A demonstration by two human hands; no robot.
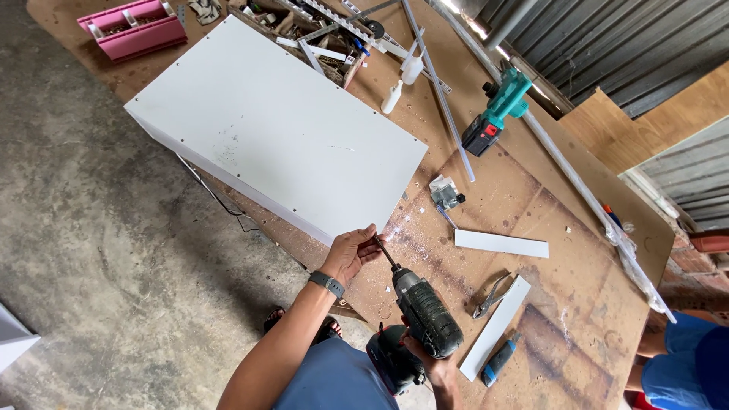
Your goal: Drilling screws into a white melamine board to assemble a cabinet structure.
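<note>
Right hand (434, 368) grips drill (421, 311), left hand (351, 253) seemingly pinches its bit at white panel (281, 129) edge; slip could gouge fingers.

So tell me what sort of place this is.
Most likely a carpentry workshop: a worn plywood workbench on a concrete floor, a white cabinet panel under work, and cordless drills, one in the right hand.

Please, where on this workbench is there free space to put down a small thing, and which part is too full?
Bare wood lies right of the short white strip, toward the bench's far edge, and below the long white strip. The white cabinet's flat top is bare too. Crowded: the far corner with rails and scraps, and around the left hand and drill.
</note>
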